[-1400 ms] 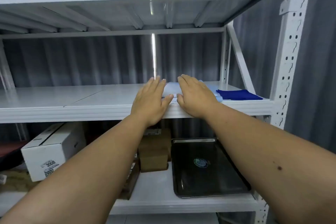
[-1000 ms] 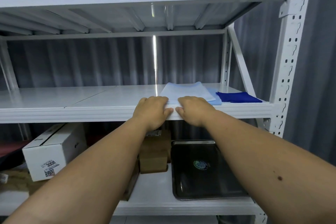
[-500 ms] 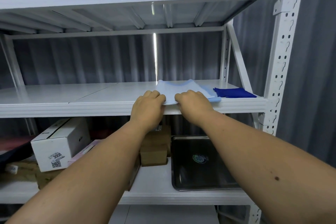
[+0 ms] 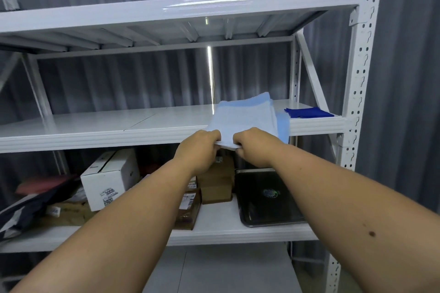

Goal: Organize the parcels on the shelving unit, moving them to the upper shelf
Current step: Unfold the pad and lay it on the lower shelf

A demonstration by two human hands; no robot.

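Okay, head view: my left hand (image 4: 198, 148) and right hand (image 4: 253, 146) both curl their fingers tight around the near edge of the flat pale-blue soft parcel (image 4: 245, 118). Its front overhangs the lip of the white metal middle shelf (image 4: 95, 126); its back end is tilted up. A dark blue folded cloth (image 4: 307, 112) lies right of it, near the post. The white upper shelf (image 4: 166, 10) is above. On the lower shelf (image 4: 216, 223): a white cardboard box with a label (image 4: 109, 179), small brown cartons (image 4: 215, 183), a black metal tray (image 4: 266, 197).
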